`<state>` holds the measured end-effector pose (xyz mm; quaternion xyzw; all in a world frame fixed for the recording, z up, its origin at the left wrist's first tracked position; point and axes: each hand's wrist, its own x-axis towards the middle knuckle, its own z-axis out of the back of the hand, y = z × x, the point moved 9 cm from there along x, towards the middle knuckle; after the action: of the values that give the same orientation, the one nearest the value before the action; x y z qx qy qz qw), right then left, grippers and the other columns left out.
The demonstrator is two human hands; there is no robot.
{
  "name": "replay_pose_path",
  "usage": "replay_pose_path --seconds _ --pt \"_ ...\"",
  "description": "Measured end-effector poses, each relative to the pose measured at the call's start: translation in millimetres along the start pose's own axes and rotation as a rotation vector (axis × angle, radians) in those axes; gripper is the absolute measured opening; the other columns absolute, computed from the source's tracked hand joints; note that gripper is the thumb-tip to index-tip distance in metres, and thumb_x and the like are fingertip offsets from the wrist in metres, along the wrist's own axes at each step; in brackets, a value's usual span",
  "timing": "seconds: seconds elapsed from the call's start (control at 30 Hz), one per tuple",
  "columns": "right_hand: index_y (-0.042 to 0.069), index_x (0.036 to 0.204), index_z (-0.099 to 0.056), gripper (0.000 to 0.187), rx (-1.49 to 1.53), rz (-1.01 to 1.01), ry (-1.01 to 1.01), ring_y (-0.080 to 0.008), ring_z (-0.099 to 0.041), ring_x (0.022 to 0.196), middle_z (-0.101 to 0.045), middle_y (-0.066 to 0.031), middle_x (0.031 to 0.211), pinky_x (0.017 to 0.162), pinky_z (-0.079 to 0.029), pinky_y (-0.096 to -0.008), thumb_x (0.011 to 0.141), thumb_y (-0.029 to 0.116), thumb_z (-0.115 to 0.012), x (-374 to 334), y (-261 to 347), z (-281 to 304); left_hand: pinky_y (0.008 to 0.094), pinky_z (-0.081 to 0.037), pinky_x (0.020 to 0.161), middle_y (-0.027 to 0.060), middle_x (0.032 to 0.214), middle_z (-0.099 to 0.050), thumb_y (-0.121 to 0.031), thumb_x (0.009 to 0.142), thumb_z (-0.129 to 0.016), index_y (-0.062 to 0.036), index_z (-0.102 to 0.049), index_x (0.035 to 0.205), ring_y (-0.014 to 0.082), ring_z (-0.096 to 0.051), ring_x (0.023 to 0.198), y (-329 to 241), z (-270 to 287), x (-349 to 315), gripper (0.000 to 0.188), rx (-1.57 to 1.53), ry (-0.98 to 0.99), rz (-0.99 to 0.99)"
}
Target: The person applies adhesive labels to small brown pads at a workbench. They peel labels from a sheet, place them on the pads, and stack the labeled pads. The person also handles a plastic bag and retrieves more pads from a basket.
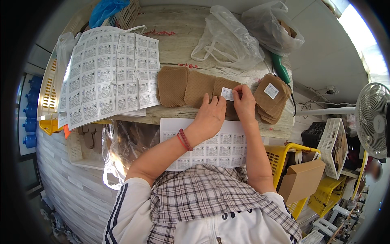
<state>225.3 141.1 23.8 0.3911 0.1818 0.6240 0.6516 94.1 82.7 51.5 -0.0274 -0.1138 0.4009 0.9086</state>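
A row of brown, textured, round-cornered pads (200, 87) lies overlapping on the table. My right hand (245, 106) pinches the right edge of a small white printed label (227, 94) over the rightmost pad of that row. Beside the label, my left hand (210, 117) rests its spread fingertips on the pads, holding nothing I can see. To the right sits a stack of similar brown pads (271, 106), its top one bearing a white label (271, 90). A sheet of printed labels (203, 152) lies below my forearms, across the table's front edge and my lap.
Large label sheets (111, 73) cover the table's left side. Clear plastic bags (227, 38) and a green-handled tool (280, 67) lie toward the back right. A yellow crate (276, 158) with a cardboard box (301, 181) stands right of me, near a fan (371, 120).
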Motion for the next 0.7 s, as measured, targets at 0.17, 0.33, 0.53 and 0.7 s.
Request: replay_pose_path --seconds 0.17,0.33,0.53,0.7 --pt "0.004 0.096 -0.062 0.008 -0.028 0.028 -0.049 -0.0286 -0.066 0.078 -0.067 -0.0124 0.089 0.071 -0.053 -0.0377 0.090 0.007 -0.065 -3 1 0 0.0491 -0.040 0.103 0.0171 0.123 -0.057 -0.008 0.087 -0.063 0.0068 -0.054 0.130 0.0296 -0.056 0.113 9 -9 3 0.046 -0.165 -0.002 0.055" --pt "0.005 0.096 -0.060 0.007 0.098 -0.044 -0.003 -0.0290 -0.064 0.081 -0.065 -0.0123 0.092 0.073 -0.051 -0.0370 0.091 0.005 -0.064 -3 -7 0 0.0474 -0.042 0.099 0.0153 0.135 -0.055 -0.007 0.085 -0.067 -0.0022 -0.052 0.137 0.0307 -0.056 0.114 41 -12 17 0.054 -0.354 -0.154 0.145" --pt "0.004 0.097 -0.058 0.004 0.377 0.140 -0.081 -0.0164 -0.056 0.075 -0.059 -0.0053 0.085 0.070 -0.048 -0.0277 0.095 0.001 -0.061 -23 0 10 0.0465 -0.042 0.098 0.0153 0.135 -0.055 0.000 0.081 -0.069 -0.0019 -0.050 0.139 0.0330 -0.055 0.117 54 -9 28 0.062 -0.461 -0.068 0.174" --pt "0.005 0.100 -0.056 0.003 0.817 -0.090 -0.188 -0.0057 -0.050 0.074 -0.056 0.0022 0.086 0.067 -0.043 -0.0202 0.100 0.004 -0.058 -21 -10 19 0.0440 -0.043 0.096 0.0145 0.128 -0.058 0.001 0.081 -0.067 0.0008 -0.057 0.129 0.0324 -0.057 0.112 47 0 19 0.049 -0.451 -0.209 0.122"
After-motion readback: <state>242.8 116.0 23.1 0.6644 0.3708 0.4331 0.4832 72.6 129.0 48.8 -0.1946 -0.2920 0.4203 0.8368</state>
